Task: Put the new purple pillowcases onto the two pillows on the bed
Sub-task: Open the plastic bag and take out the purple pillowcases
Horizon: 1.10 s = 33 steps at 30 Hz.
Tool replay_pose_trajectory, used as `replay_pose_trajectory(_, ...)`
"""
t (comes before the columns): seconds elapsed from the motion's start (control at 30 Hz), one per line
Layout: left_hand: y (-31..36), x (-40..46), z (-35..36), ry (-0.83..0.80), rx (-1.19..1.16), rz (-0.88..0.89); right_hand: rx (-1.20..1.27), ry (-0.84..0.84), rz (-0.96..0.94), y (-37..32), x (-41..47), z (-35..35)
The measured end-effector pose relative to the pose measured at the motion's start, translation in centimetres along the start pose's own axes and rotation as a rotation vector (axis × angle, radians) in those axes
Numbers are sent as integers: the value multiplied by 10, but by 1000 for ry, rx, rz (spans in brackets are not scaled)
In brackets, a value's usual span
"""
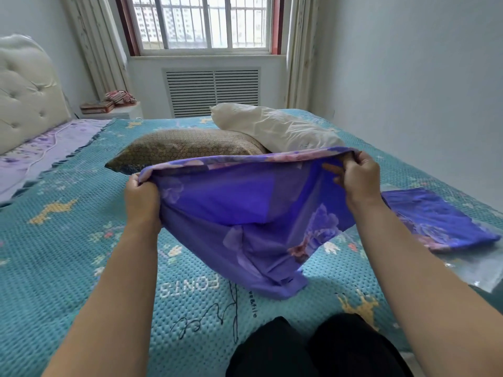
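A purple flowered pillowcase (239, 213) hangs above the bed, stretched between my hands. My left hand (141, 198) grips its left top corner and my right hand (359, 178) grips its right top corner; its mouth gapes toward me. Just beyond it lie a brown patterned pillow (185, 148) and a bare white pillow (275, 126), the white one resting partly on the brown one. A second purple pillowcase (435, 219) lies folded on the bed at the right, on a clear plastic bag (479, 270).
The bed has a teal quilted cover (68, 240) and a cream tufted headboard (24, 91) at the left. A white nightstand (114, 111) with small items stands by the window. My knees in black trousers (313, 349) are at the bottom edge. A wall runs along the right.
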State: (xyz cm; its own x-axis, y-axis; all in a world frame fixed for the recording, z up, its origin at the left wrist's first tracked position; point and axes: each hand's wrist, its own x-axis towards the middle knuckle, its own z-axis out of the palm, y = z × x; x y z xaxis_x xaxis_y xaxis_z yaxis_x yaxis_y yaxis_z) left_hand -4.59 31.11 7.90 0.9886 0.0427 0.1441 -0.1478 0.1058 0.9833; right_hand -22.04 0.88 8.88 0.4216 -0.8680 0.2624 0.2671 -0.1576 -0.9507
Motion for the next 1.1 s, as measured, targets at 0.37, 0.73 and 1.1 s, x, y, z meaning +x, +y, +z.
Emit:
replay_pose_trajectory(0.37, 82, 7, -40, -677, 76, -94, 11, 369, -280, -62, -4, 12)
replay_pose_trajectory(0.73, -52, 61, -17, -28, 1097, 357, -1003, -554, 40, 68, 4, 76)
replay_pose_trajectory(1.1, -170, 3, -99, -101, 1447, -289, -1391, -269, 455, 173, -69, 12)
